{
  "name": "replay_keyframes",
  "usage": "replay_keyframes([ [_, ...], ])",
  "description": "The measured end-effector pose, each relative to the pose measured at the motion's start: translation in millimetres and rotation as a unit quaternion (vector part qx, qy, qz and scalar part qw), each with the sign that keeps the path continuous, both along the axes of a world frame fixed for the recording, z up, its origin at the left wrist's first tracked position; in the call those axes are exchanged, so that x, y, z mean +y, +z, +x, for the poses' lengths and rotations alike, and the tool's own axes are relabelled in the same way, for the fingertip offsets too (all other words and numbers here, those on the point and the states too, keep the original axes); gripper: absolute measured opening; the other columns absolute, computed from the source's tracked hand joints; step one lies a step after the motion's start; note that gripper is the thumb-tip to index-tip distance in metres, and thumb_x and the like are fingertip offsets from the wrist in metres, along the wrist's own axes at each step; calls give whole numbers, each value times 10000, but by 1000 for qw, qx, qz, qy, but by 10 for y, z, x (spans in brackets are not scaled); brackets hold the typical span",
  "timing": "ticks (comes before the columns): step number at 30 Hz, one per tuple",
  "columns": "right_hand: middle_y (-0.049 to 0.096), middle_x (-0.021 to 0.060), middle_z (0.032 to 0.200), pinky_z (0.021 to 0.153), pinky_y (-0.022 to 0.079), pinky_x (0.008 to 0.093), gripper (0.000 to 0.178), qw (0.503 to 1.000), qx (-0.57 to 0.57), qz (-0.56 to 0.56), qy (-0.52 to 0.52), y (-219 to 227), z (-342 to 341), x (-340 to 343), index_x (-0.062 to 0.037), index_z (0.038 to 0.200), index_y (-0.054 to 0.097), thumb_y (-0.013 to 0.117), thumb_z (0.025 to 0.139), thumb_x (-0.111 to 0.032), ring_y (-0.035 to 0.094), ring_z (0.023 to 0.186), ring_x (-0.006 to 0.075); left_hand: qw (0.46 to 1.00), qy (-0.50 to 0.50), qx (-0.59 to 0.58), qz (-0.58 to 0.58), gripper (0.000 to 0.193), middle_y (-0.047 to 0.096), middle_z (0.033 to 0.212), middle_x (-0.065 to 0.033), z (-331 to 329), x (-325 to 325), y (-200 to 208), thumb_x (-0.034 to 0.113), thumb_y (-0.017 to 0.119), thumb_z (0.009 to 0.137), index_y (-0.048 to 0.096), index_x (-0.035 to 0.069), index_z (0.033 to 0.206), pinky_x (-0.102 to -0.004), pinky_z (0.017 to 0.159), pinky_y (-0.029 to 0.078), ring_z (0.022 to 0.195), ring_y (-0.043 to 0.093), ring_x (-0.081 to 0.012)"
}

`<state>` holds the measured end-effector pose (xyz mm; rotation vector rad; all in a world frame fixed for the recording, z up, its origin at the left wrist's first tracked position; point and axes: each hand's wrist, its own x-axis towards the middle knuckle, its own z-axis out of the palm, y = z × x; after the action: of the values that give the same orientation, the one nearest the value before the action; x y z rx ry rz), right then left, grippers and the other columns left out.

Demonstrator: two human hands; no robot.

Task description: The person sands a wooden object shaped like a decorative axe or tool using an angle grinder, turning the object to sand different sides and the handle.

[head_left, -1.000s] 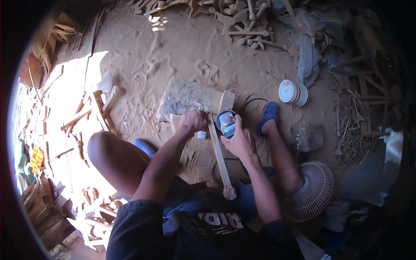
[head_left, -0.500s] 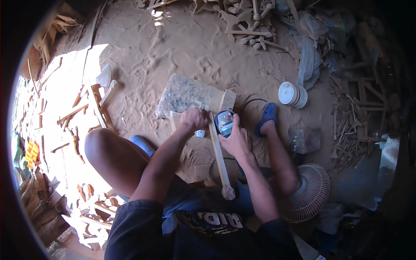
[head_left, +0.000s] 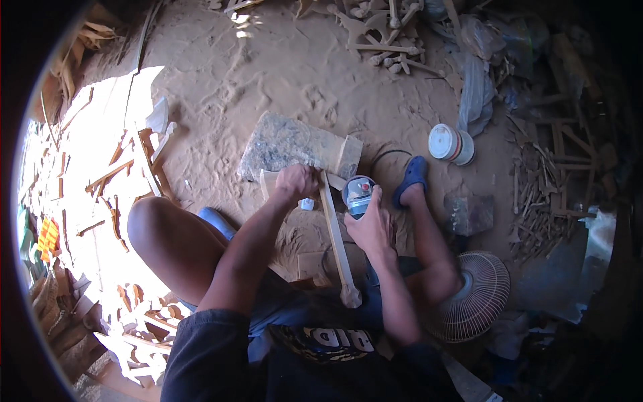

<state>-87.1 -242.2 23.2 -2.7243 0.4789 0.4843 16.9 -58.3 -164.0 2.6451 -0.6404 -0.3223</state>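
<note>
My left hand (head_left: 298, 182) is closed around the top end of a pale carved wooden leg (head_left: 338, 248). The leg slopes down toward my lap and ends in a knobbed foot. A shorter curved wooden part sticks out left of my fist. My right hand (head_left: 373, 228) grips a blue angle grinder (head_left: 360, 193) with a red button on its head. Its round disc sits just right of the leg's upper part; whether they touch I cannot tell. Just beyond both hands lies a grey stone block (head_left: 295, 146) on the sandy floor.
White tubs (head_left: 450, 144) stand at the right, beyond my foot in a blue clog (head_left: 414, 175). A fan (head_left: 472, 295) is beside my right knee. Carved wooden parts (head_left: 385, 47) are heaped at the back, with more at left and right. A dark cable curves near the block.
The grinder and my right hand have shifted slightly to the right and down, away from the wooden leg's edge. My left hand keeps its hold, nearly unmoved.
</note>
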Motion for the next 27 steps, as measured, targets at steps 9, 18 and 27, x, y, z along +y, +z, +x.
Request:
replay_keyframes([
  [9,672,350,1327,989,542,575,1038,996,-67,62,-9,-214,35,-387,-32,1633,297,868,823,-342,677,1179,525,995,27,91,-12,369,783,1023,-174,31,-27,207,382,493,1056,741,131,1162,-539,765,623,878,761,-424],
  [18,680,345,1320,987,542,569,1045,994,-89,55,-22,-419,-15,-322,-20,1638,283,861,830,-344,680,1166,530,998,10,40,41,357,805,986,-136,38,-12,6,358,487,1053,777,162,1120,-512,715,631,872,786,-369],
  [27,636,309,1376,1053,530,463,1058,977,-131,166,-38,-477,141,-897,35,1605,332,913,789,-308,671,1257,399,996,64,54,-9,377,790,888,-154,-14,-27,157,398,491,1077,784,161,1090,-524,702,623,822,781,-377],
])
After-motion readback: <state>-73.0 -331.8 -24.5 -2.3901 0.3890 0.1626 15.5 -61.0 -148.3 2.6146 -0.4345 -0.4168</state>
